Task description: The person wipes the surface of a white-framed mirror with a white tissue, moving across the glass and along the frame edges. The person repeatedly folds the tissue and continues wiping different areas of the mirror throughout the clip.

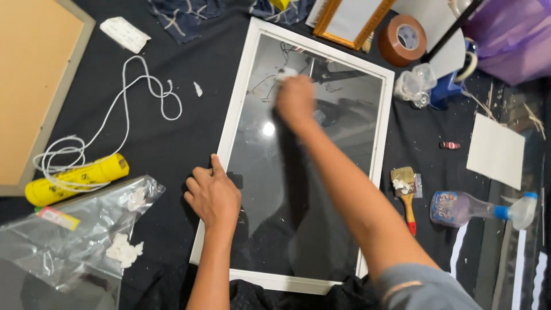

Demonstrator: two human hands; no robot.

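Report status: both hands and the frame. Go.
Left hand flat on white frame, left rail. Right hand presses white wad on the glass, upper part. Nothing blocking; paintbrush lies off to the right.

Frames: three. Tape roll: one. Brush: one.

surface: black cloth
centre: white picture frame with glass, lying flat
9 o'clock: white cord, yellow tube
8 o'clock: clear plastic bag
10 o'clock: corkboard
12 to 1 o'clock: gold frame, brown tape roll
3 o'clock: paintbrush, spray bottle, white sheet
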